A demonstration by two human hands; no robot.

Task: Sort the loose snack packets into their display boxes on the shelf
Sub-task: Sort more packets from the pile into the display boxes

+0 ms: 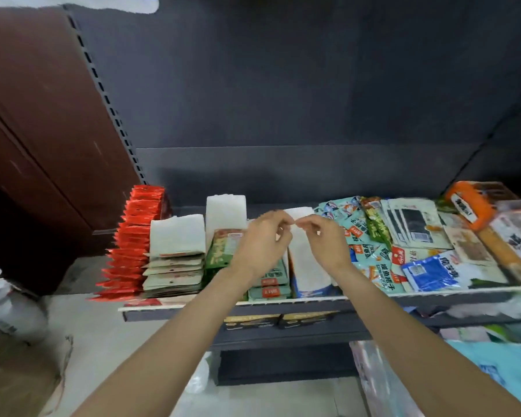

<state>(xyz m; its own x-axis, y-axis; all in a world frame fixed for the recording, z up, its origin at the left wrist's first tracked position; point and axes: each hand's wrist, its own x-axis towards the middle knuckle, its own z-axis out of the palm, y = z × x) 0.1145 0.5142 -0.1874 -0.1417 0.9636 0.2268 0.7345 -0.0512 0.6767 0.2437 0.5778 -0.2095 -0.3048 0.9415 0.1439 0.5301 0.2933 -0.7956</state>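
Both my hands are over the middle of the shelf (283, 303). My left hand (262, 242) and my right hand (325, 242) have their fingertips pinched together near the raised white flap (300, 212) of a blue and white display box (309, 275). Whether they pinch the flap itself or something small I cannot tell. Green packets (269, 285) fill a box left of it, under my left hand. A heap of loose packets (385, 245), teal, white and blue, lies to the right of my right hand.
At the shelf's left end stand a row of red packets (130, 245) and a box of beige packets (175, 266) with a white flap. An orange box (469, 206) sits at the far right. Lower shelves and bags lie below.
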